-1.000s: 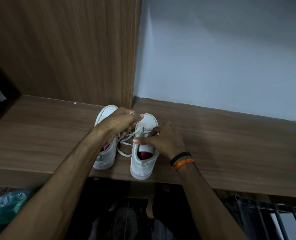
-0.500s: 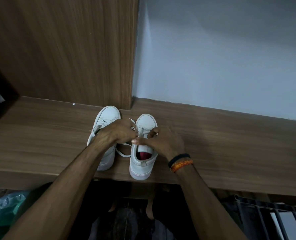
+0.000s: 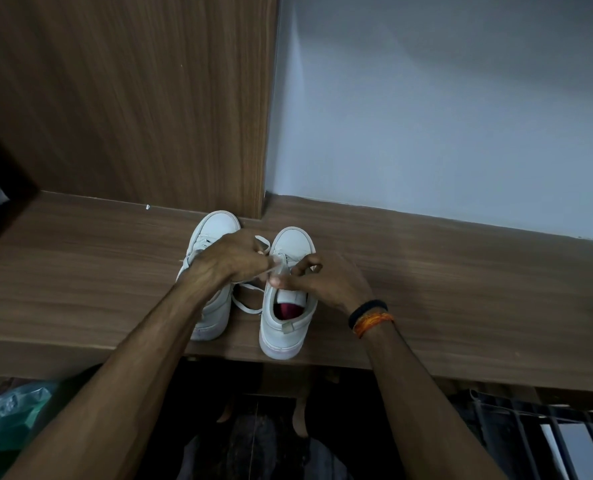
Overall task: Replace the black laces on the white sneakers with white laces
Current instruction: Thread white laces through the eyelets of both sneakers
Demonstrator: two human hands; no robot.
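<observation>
White lace (image 3: pixel 277 268) pinched by both hands' curled fingers (image 3: pixel 307 266), over right sneaker (image 3: pixel 284 327)

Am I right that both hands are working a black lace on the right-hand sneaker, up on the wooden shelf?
Not quite: the lace is white, not black, as the head view shows. The rest holds: the left hand and the right hand both pinch it over the right-hand sneaker, which stands beside the other sneaker on the wooden shelf.

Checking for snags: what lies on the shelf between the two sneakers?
In the head view, a loose loop of white lace lies between the left sneaker and right sneaker.
</observation>
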